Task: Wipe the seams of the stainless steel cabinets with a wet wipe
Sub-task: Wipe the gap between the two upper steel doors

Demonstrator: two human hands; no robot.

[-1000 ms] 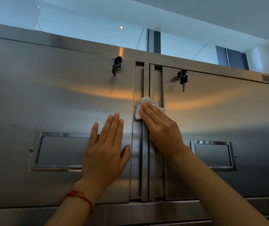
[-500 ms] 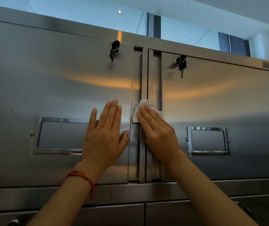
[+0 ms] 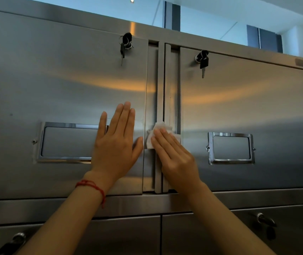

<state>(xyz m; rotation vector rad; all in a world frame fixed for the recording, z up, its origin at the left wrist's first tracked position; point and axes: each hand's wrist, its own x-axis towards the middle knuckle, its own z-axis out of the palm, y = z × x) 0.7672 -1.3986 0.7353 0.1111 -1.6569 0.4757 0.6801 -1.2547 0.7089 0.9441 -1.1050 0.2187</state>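
Two stainless steel cabinet doors meet at a vertical seam [image 3: 160,85] in the middle of the view. My right hand [image 3: 174,155] presses a white wet wipe [image 3: 159,128] flat against that seam with straight fingers, about two thirds of the way down the doors. My left hand [image 3: 116,144] lies flat with spread fingers on the left door [image 3: 55,89], just left of the seam. A red string bracelet is on my left wrist. Most of the wipe is hidden under my right fingers.
Keys hang from a lock on the left door [image 3: 125,43] and on the right door [image 3: 203,60]. Each door carries a framed label holder [image 3: 230,148]. Below a horizontal rail sit lower cabinet doors with locks [image 3: 264,220].
My right hand has slid the wipe down the seam, from the upper half to lower down. My left hand has stayed flat on the left door. The view has tilted down.
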